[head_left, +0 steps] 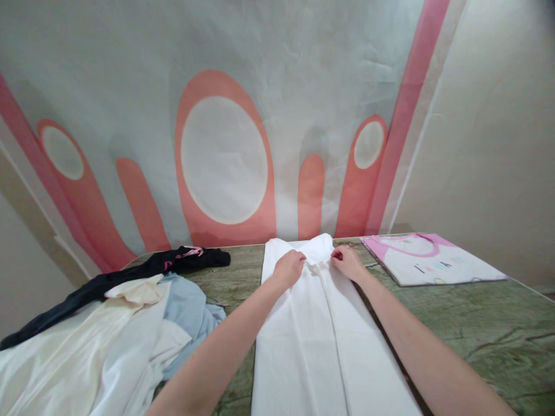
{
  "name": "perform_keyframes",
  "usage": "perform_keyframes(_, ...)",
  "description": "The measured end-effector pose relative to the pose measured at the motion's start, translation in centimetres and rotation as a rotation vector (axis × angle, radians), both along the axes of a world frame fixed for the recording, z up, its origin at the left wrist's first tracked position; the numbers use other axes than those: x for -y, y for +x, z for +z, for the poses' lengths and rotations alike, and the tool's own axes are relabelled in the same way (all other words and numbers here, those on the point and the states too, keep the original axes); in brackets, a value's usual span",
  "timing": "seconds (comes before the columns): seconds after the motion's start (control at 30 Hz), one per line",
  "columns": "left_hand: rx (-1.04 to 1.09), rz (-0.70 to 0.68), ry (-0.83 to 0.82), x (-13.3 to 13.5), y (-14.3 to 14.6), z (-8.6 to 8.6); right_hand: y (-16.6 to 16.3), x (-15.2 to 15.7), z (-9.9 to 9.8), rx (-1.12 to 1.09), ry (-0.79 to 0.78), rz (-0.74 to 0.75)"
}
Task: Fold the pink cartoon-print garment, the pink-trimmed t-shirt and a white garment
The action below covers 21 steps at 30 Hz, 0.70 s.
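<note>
A long white garment (299,341) lies lengthwise on the table in front of me, its sides folded in and a seam or edge running down its length. At its far end the cloth is gathered and slightly raised, close to the backdrop. My left hand (289,268) pinches the fabric near the left of that gathered part. Opposite it, my right hand (347,261) is closed on the fabric at the right edge, thumb and fingers together. Whether the far end is a collar or a waistband I cannot tell.
On the left lies a loose pile of clothes: black (173,261), light blue (186,306) and cream-white (87,346) pieces. A folded pink and white T-shirt (437,260) rests at the back right of the wood-patterned table (477,329). A printed backdrop (286,75) rises behind the table.
</note>
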<state>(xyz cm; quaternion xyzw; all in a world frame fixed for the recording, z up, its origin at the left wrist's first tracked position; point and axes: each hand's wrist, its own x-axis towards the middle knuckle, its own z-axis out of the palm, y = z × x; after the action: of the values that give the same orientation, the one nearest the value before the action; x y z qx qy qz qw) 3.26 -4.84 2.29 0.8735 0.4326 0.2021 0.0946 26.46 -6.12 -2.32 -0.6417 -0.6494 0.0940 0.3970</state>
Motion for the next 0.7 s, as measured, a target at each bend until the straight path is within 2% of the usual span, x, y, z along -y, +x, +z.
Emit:
perform_keyframes(0.17, 0.015, 0.150, -0.011, -3.0, 3.2, -0.3, -0.8, 0.5, -0.2, 0.074, 0.056, -0.004)
perform_keyframes(0.37, 0.027, 0.354, -0.054, -4.8, 3.5, -1.4, -1.6, 0.8, -0.6, 0.104, 0.069, 0.034)
perform_keyframes(0.5, 0.042, 0.336, -0.090, -5.6, 3.1, -2.0, -2.0, 1.2, -0.3, 0.117, 0.051, 0.107)
perform_keyframes(0.7, 0.144, 0.281, -0.064, -6.4, 2.9, -1.1, -2.0, 1.6, 0.2, 0.141, 0.047, 0.187)
